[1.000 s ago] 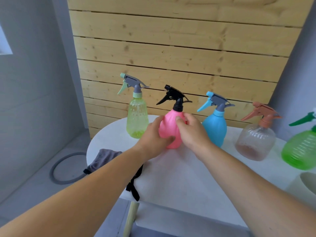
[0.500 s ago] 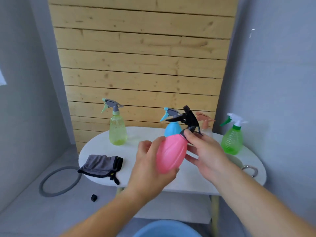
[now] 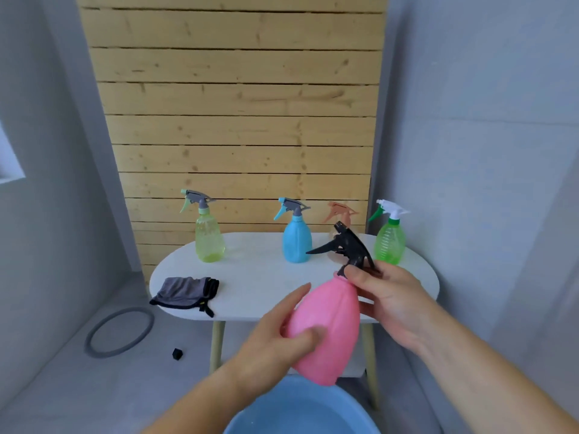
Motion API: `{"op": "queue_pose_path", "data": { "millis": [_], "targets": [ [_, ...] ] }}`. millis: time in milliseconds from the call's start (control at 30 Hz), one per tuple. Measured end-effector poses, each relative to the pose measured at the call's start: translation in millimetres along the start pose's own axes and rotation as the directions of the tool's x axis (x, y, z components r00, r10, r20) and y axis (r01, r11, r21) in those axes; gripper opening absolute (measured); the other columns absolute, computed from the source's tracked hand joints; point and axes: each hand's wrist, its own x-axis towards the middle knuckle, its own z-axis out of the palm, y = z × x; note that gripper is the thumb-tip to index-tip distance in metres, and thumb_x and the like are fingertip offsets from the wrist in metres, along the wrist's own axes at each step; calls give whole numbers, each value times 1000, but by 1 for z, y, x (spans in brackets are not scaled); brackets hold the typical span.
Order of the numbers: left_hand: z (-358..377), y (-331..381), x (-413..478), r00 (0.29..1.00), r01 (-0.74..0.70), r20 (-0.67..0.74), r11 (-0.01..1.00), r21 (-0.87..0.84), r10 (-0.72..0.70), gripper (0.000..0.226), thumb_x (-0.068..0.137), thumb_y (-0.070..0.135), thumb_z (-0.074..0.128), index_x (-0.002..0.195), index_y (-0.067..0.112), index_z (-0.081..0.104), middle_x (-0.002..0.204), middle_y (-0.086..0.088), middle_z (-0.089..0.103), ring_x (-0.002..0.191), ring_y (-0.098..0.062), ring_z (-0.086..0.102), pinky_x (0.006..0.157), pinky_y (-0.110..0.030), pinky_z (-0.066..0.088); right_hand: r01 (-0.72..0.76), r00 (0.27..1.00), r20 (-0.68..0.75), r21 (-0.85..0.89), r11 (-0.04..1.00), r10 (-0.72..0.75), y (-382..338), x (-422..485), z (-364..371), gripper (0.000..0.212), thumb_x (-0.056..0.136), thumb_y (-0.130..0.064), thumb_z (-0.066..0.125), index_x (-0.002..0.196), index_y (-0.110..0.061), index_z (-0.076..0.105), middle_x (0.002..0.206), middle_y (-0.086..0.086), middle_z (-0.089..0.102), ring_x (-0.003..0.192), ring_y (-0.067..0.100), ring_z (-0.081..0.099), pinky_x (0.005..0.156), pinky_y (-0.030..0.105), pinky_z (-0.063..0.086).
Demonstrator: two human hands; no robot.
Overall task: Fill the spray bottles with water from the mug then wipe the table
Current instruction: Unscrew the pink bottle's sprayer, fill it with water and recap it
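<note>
Head view: left hand (image 3: 275,336) wraps the pink bottle (image 3: 326,327); right hand (image 3: 388,296) pinches its black sprayer (image 3: 351,249).

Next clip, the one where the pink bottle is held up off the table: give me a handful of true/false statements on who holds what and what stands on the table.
1. The left hand holds the pink plastic spray bottle by its body. True.
2. The right hand rests flat on the white oval table. False: its grip is at the bottle's black trigger head.
3. The grey cloth lies at the table's left end. True.
4. The blue plastic spray bottle lies on its side. False: it stands upright.
5. A blue basin sits below the pink bottle. True.
</note>
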Motion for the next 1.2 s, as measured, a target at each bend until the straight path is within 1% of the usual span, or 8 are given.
{"op": "queue_pose_path", "data": {
  "millis": [100, 233, 433, 600, 667, 800, 1000, 1200],
  "targets": [
    [0, -6, -3, 978, 200, 129, 910, -362, -163, 88, 58, 56, 81, 139, 28, 59, 127, -9, 70, 103, -28, 74, 74, -40, 60, -22, 1000, 8, 51, 998, 22, 5, -5, -4, 36, 74, -21, 73, 108, -7, 69, 99, 9, 74, 85, 19, 67, 69, 34, 55],
    [4, -10, 2, 969, 242, 132, 913, -328, -209, 114, 40, 56, 100, 134, 18, 49, 115, -9, 70, 95, -28, 73, 71, -39, 61, -20, 1000, -19, 77, 997, 22, 10, -6, -10, 35, 82, -16, 69, 114, -2, 66, 108, 14, 74, 91, 23, 68, 76, 38, 54],
    [7, -14, 4, 927, 376, 175, 834, -404, -333, 62, 89, 62, 59, 135, 20, 64, 122, -14, 74, 105, -34, 73, 77, -45, 60, -13, 998, -58, 25, 1000, 15, 20, -2, -10, 24, 86, -14, 70, 109, -8, 69, 107, 12, 74, 94, 22, 68, 75, 40, 55],
    [9, -14, 7, 936, 349, 128, 821, -452, -327, 81, 68, 51, 87, 134, 15, 58, 122, -18, 68, 99, -35, 74, 73, -50, 62, -18, 997, -75, 70, 997, 23, 23, 5, -12, 28, 81, -20, 71, 107, -9, 70, 104, 10, 75, 92, 22, 68, 78, 37, 52],
    [4, -15, 8, 900, 433, 204, 729, -531, -386, 61, 86, 56, 73, 131, 16, 64, 117, -22, 71, 105, -43, 71, 73, -56, 64, -25, 999, -43, 101, 995, 29, 22, 5, -12, 33, 77, -21, 71, 107, -8, 68, 102, 9, 74, 88, 21, 67, 75, 36, 53],
    [-4, -22, 9, 843, 530, 279, 620, -579, -460, 78, 88, 75, 45, 129, 14, 71, 120, -25, 71, 118, -46, 66, 80, -58, 62, -28, 999, -17, 101, 994, 30, 25, 4, -8, 36, 76, -21, 71, 109, -9, 68, 106, 9, 74, 87, 18, 68, 71, 34, 55],
    [1, -21, 6, 916, 397, 128, 816, -420, -380, 105, 46, 50, 100, 135, 13, 57, 129, -18, 66, 108, -36, 72, 84, -55, 60, -25, 996, -81, 39, 999, 29, 31, 5, -5, 22, 88, -17, 68, 109, -9, 68, 106, 10, 74, 92, 18, 68, 71, 34, 54],
    [-4, -20, 3, 848, 510, 183, 670, -540, -498, 64, 80, 61, 69, 126, 15, 69, 114, -24, 70, 112, -48, 67, 71, -52, 62, -53, 997, -52, 77, 996, 58, 32, 7, -4, 26, 88, -15, 66, 113, -7, 67, 108, 9, 74, 91, 19, 67, 78, 34, 53]
  ]
}}
